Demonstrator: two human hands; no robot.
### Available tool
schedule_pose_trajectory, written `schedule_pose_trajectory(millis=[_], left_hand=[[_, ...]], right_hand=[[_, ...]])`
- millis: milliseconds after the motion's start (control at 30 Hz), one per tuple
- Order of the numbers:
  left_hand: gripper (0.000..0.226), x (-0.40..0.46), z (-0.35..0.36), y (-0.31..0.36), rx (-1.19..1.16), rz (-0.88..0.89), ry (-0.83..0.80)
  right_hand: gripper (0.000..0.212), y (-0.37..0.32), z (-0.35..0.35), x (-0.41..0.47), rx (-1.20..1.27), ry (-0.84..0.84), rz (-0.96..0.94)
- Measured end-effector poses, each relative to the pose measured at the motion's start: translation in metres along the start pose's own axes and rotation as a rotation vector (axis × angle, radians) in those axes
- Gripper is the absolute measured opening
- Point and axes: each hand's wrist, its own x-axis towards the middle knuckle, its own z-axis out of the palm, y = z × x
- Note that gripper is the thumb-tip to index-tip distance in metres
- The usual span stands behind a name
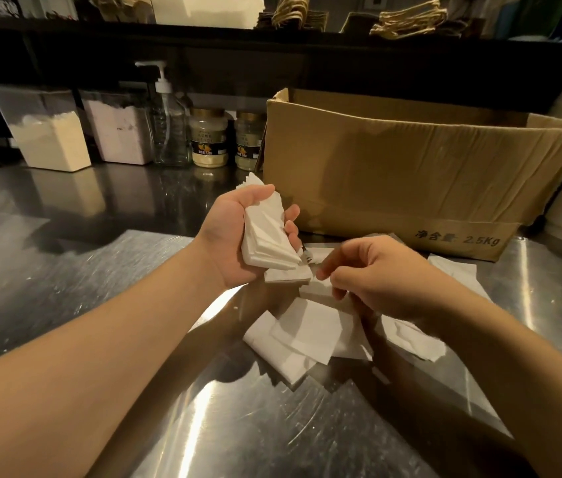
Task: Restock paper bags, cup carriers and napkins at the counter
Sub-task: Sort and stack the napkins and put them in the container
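- Your left hand grips a napkin stack, raised off the surface.
- Loose napkins lie on the surface below both hands.
- Your right hand pinches one napkin from the pile.
- Box behind, open-topped.

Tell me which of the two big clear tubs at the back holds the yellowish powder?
The left tub, at the far left of the counter. Its powder looks pale yellow, while the tub beside it, next to the pump bottle, holds a pinkish-white one.
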Motion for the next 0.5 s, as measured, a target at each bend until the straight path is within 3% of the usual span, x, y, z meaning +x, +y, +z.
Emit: schedule_pose_trajectory(millis=[67, 133, 233, 300, 400, 433, 500], left_hand=[[0.043, 0.000, 0.000, 0.000, -0.007, 0.003, -0.001], [0.041, 0.000, 0.000, 0.000, -0.006, 0.003, -0.004], [0.039, -0.001, 0.000, 0.000, 0.005, 0.003, 0.008], [0.040, -0.001, 0.001, 0.000, 0.003, 0.003, 0.008], [0.041, 0.000, 0.001, 0.000, -0.011, 0.001, 0.006], [0.041, 0.000, 0.001, 0.000, -0.010, -0.001, 0.006], [0.042, 0.000, 0.000, 0.000, 0.001, -0.005, 0.003]], right_hand=[[0.033, 0.000, -0.012, -0.006, -0.070, -0.192, -0.107], [0.064, 0.001, -0.020, -0.012, -0.208, -0.415, -0.172], [0.089, 0.003, -0.011, -0.012, -0.416, -0.503, -0.182], [0.072, 0.002, 0.000, -0.010, -0.474, -0.424, -0.223], [0.016, 0.003, 0.006, -0.007, -0.359, -0.238, -0.303], [0.008, 0.003, 0.007, -0.006, -0.305, -0.172, -0.309], [0.012, 0.004, 0.010, -0.003, -0.192, -0.043, -0.274]])
